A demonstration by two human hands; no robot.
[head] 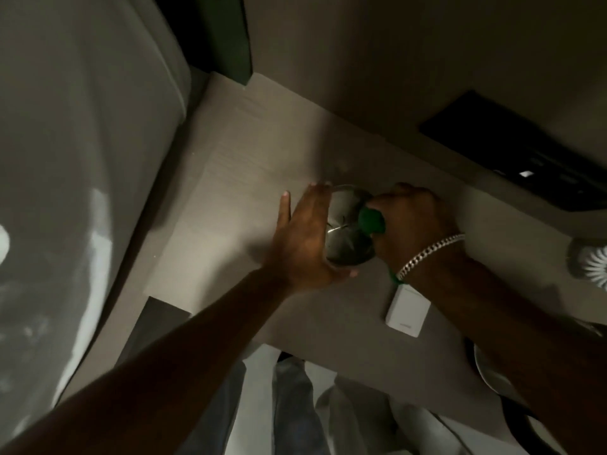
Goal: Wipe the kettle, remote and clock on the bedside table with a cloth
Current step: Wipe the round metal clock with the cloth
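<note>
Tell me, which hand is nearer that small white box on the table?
The right hand. Its wrist passes just above the white box, while its grip is on the kettle. The left hand rests against the kettle's far side, farther away.

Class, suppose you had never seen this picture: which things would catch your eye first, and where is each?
First, the shiny metal kettle at the centre of the pale bedside table, with the left hand flat against its side and the right hand gripping its green handle. Next, the silver chain bracelet on the right wrist. A small white box lies near the table's front edge.
</note>
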